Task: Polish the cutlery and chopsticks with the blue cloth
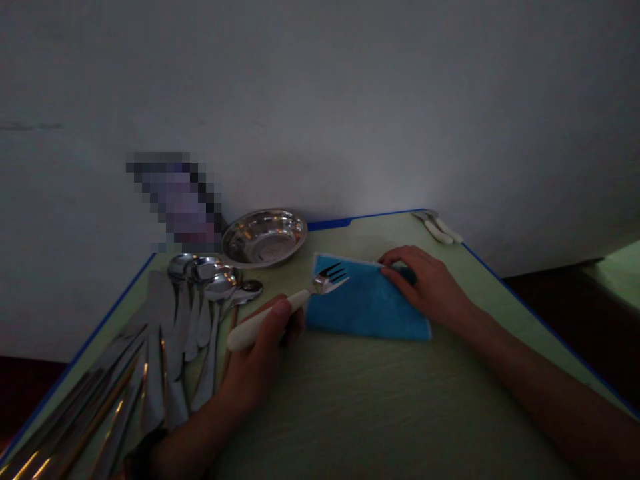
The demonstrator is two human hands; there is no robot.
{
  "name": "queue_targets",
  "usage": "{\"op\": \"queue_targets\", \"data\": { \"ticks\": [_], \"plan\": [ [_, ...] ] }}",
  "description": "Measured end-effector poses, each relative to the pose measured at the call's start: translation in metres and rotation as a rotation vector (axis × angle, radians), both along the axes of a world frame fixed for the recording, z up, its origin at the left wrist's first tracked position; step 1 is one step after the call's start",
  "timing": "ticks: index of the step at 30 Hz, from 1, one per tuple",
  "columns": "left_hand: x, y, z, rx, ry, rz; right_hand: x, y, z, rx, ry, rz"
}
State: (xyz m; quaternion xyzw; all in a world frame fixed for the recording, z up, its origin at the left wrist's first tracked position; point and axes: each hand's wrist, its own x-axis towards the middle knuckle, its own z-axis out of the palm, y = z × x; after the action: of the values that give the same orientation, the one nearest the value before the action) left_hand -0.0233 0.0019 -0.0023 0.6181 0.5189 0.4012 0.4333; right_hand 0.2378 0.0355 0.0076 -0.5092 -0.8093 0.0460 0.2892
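Left hand (260, 353) clenched on white-handled fork (285, 310), tines over blue cloth (363, 307). Right hand (425, 283) flat, released, pressing cloth on surface (350, 400).

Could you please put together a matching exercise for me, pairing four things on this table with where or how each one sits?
Things:
1. fork
2. blue cloth
3. steel bowl
4. spoons

Places or states:
A. lying side by side at the left of the table
B. gripped by its white handle in the left hand
C. lying flat under the fingers of the right hand
D. standing at the table's far edge

Pairs: 1-B, 2-C, 3-D, 4-A.
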Motion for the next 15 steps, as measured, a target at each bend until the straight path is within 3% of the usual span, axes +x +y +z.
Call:
{"op": "queue_targets", "data": {
  "ticks": [8, 11, 15],
  "plan": [
    [0.002, 0.001, 0.003, 0.020, -0.029, -0.015, 0.005, 0.009, -0.019, -0.109, -0.051, -0.056],
    [0.002, 0.001, 0.003, 0.026, -0.025, -0.016, 0.005, 0.009, -0.015, -0.199, -0.049, -0.076],
    [0.002, 0.001, 0.003, 0.036, -0.009, -0.023, 0.009, 0.005, -0.001, -0.441, -0.059, -0.011]
  ]
}}
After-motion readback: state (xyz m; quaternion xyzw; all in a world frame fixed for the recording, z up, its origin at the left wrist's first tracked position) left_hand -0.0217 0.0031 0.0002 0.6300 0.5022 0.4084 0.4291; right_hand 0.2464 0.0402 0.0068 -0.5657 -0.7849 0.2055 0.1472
